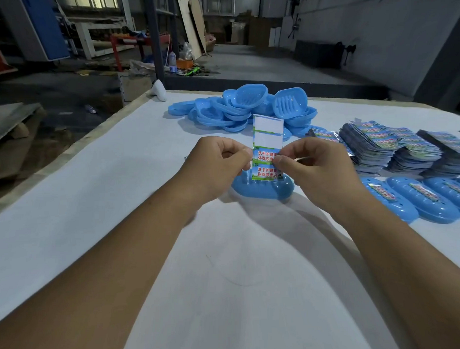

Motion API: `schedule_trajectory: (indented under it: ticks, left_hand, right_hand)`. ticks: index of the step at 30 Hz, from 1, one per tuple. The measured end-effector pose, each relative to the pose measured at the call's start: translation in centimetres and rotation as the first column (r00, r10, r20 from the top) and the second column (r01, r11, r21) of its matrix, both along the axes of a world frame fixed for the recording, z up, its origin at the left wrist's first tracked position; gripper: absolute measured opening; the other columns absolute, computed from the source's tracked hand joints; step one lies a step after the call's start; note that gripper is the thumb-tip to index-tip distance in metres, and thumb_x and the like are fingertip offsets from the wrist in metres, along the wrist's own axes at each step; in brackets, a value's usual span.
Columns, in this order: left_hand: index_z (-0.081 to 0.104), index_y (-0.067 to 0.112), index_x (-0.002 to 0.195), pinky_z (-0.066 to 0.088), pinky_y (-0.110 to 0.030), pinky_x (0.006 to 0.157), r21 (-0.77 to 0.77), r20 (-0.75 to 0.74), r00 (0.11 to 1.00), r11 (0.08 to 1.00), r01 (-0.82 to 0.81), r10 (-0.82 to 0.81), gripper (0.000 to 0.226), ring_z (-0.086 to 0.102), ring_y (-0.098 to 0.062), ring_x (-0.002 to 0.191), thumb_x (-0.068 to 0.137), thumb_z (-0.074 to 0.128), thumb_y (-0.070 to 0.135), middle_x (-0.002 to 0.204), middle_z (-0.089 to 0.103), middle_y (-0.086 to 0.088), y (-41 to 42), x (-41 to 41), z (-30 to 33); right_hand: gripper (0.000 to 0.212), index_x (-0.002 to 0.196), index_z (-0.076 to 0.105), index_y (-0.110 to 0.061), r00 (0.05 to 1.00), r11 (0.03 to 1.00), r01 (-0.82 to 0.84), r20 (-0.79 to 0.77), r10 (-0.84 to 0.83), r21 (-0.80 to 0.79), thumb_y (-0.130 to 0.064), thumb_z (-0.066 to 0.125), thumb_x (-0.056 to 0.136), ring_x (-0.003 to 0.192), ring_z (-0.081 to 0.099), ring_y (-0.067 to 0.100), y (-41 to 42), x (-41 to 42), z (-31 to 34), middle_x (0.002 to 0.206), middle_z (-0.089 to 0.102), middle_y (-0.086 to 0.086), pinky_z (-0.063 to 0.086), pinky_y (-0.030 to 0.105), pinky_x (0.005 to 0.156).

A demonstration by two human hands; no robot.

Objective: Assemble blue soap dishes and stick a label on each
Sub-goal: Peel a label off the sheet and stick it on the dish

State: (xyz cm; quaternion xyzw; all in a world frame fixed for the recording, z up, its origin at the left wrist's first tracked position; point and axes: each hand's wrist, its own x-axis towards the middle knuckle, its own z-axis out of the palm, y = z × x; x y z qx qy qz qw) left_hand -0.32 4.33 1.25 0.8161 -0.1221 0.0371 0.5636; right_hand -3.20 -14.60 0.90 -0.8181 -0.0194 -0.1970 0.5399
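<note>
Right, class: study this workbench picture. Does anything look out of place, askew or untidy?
The loose blue plastic soap dish parts lie in a jumbled heap at the far side of the white table, some tipped on edge. The printed label sheet stacks lean and fan out. Nothing looks spilled or broken.

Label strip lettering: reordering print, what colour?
Red characters on the held label strip, green and blue border; head view.

Label sheet above soap dish

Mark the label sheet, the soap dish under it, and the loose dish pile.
label sheet (268, 132): head view, blank upper panel.
soap dish (263, 192): head view, front wall.
dish pile (249, 96): head view, topmost tray.
</note>
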Motion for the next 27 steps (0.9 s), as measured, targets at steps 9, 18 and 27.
schedule_trajectory:
  ticks: [9,18,27]
  left_hand:
    - [0.074,0.023,0.085,0.055,-0.028,0.074,-0.001,0.121,0.984,0.992,0.130,-0.129,0.017,0.063,-0.003,0.068,0.098,0.065,0.019,0.071,0.073,0.010,-0.8,-0.2,-0.5]
    - [0.075,0.018,0.078,0.056,-0.035,0.078,0.006,0.091,0.995,0.999,0.035,-0.036,0.019,0.062,-0.006,0.066,0.095,0.066,0.021,0.067,0.072,0.006,-0.8,-0.3,-0.4]
    - [0.067,0.003,0.064,0.039,-0.024,0.052,0.091,-0.020,0.980,0.977,-0.193,0.196,0.031,0.043,-0.009,0.045,0.086,0.060,0.023,0.048,0.055,0.008,0.1,0.3,0.2]
  right_hand:
    - [0.013,0.076,0.080,-0.031,0.989,0.990,-0.139,0.045,0.140,-0.009,-0.039,0.079,0.087,0.063,0.045,0.014,0.7,-0.8,0.3,0.074,0.064,0.027,0.036,0.028,0.059]
    - [0.017,0.073,0.079,-0.022,0.997,0.996,-0.078,-0.004,0.078,0.033,-0.029,0.076,0.088,0.049,0.037,0.004,0.3,-0.4,0.0,0.058,0.056,0.001,0.034,0.014,0.047]
    - [0.018,0.071,0.078,-0.018,0.998,0.989,0.019,-0.067,-0.009,0.149,-0.030,0.076,0.084,0.058,0.044,0.013,-0.4,-0.3,0.3,0.062,0.064,-0.008,0.039,0.031,0.059]
